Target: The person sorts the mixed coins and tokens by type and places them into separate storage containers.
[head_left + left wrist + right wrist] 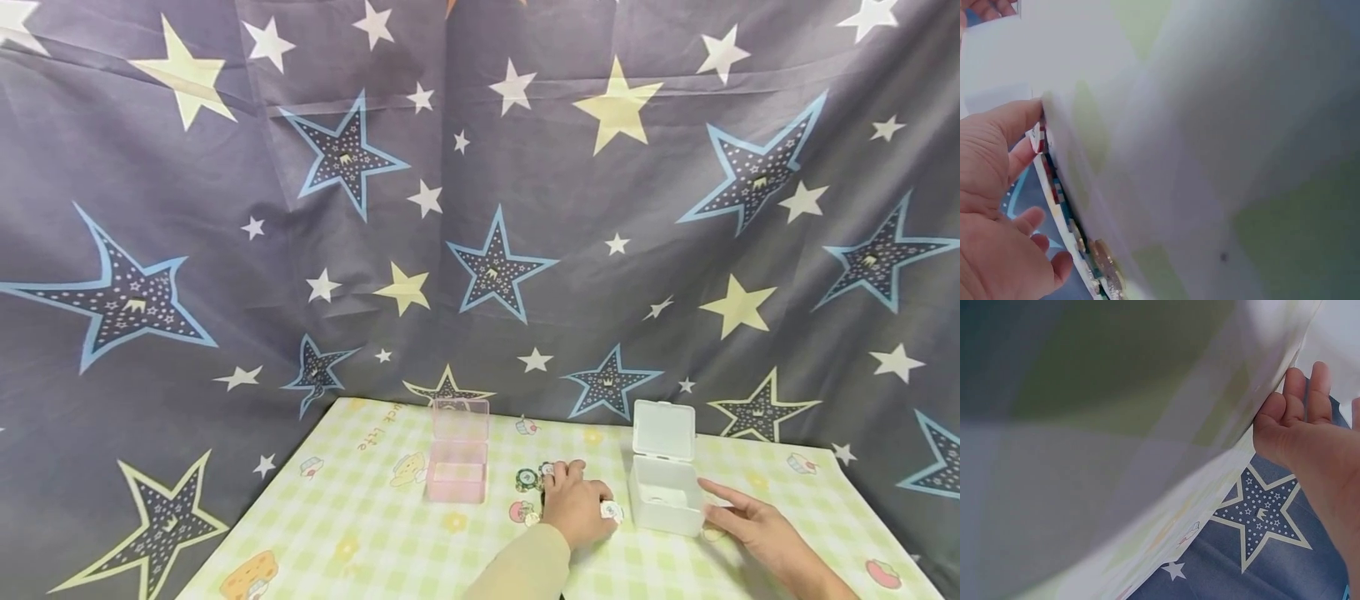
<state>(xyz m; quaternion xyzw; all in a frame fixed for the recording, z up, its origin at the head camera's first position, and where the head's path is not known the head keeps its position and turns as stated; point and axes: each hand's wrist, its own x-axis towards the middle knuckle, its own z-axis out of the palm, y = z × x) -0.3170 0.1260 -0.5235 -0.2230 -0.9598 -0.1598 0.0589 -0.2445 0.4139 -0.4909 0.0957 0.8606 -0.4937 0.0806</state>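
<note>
My left hand (577, 506) is on the table over a group of poker chips, covering part of it. Between its thumb and index finger it pinches a white-faced poker chip (611, 512), which shows edge-on in the left wrist view. Green-and-black chips (527, 479) lie by its other fingers, and a gold-coloured coin (532, 518) sits at its left. On the right stands a white plastic box (667, 508) with its lid raised. My right hand (753, 525) rests extended fingers against the box's right side; another gold-coloured disc (712, 533) is partly hidden there.
A clear pink box (457, 483), lid up, stands left of the chips. Green-and-white checked cloth (360, 517) covers the table. Behind it hangs a dark curtain (555, 192) printed with stars.
</note>
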